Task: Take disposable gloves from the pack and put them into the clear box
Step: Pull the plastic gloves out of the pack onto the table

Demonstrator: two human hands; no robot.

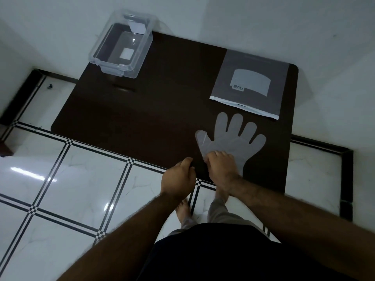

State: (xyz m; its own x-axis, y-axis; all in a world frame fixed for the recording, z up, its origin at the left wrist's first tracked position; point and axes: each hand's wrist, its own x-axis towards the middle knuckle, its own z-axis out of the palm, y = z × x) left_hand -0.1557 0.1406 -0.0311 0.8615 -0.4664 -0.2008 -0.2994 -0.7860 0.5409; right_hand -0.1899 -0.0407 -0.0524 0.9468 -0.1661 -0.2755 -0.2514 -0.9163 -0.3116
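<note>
Our right hand (220,166) covers the cuff of the glove (235,138), fingers curled down on it; whether it's one glove or several stacked, we can't tell. Our left hand (178,177) sits loosely curled just beside the cuff, grip unclear. One pack (251,84) lies just beyond the glove's fingers, one clear box (121,43) far across the table (142,110).

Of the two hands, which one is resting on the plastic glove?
The right hand rests on the cuff end of the glove, which lies flat on the dark table. The left hand is beside it at the table's near edge, off the glove.
</note>
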